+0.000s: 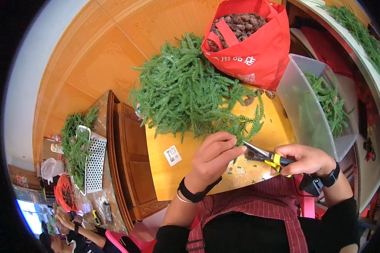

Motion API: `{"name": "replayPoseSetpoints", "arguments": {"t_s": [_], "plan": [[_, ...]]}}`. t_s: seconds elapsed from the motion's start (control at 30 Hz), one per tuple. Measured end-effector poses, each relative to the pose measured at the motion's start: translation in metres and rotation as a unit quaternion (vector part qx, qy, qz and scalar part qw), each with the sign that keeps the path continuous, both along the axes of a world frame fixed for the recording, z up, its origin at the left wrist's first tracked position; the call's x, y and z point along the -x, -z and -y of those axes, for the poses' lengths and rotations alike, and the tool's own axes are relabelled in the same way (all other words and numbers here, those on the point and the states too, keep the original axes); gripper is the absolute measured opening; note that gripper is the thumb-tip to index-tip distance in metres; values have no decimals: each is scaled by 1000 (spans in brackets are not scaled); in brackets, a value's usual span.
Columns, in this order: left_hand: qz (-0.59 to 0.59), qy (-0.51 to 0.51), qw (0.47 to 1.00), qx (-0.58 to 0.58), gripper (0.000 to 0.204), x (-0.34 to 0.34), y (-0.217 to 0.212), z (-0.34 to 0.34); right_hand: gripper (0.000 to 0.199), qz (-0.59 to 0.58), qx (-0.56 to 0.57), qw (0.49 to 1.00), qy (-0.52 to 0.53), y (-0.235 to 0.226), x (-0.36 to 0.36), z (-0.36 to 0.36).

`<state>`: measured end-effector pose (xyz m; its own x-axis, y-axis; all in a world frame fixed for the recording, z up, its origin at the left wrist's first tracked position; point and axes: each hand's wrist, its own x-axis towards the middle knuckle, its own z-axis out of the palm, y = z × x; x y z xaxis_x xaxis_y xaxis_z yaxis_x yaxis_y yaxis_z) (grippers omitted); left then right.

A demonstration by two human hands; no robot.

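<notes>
Green sprig (254, 122) is over the R half of the yellow desk (278, 130), pinched btwn thumb & fingers of the L hand (215, 152). R hand (304, 160) is wrapped round the black-&-yellow handles of the pliers (264, 156), metal tips right by the L fingertips; can't tell if they touch the stem. Green clippings (240, 173) lie nr the desk's near edge, white label (172, 155) nr its L edge. Big heap of greenery (177, 88) covers the far L corner. Loose cones (249, 100) sit toward the far R corner, in front of red bag (251, 63) full of pine cones (242, 25) at the far edge. Clear bin (304, 101) w/ more sprigs (329, 103) is by the R edge. Well off to the L, 2nd desk (109, 189) has a white perforated basket (97, 158) w/ greenery; co-worker's hands (65, 218) are nr its near end.
</notes>
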<state>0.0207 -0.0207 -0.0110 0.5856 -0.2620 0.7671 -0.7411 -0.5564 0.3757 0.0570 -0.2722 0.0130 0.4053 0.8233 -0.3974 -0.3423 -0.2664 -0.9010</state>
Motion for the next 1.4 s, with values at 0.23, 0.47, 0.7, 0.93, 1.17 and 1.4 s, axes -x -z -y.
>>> {"name": "replayPoseSetpoints", "arguments": {"t_s": [0.23,0.47,0.7,0.93,1.17,1.4], "plan": [[-20,-5,999,45,24,-1,4,4,14,68,10,998,7,11,5,2],[-121,-10,977,175,18,4,11,15,11,257,64,964,35,-3,11,-5],[-156,-4,951,267,19,2,11,20,16,200,22,978,50,7,12,-9],[-109,5,976,191,20,0,5,15,15,2,-78,995,64,12,13,-6],[-126,18,978,164,20,-1,2,11,18,-39,-76,995,47,9,11,-1],[-248,56,919,302,15,1,1,14,17,-36,-84,994,51,10,11,-2]]}}
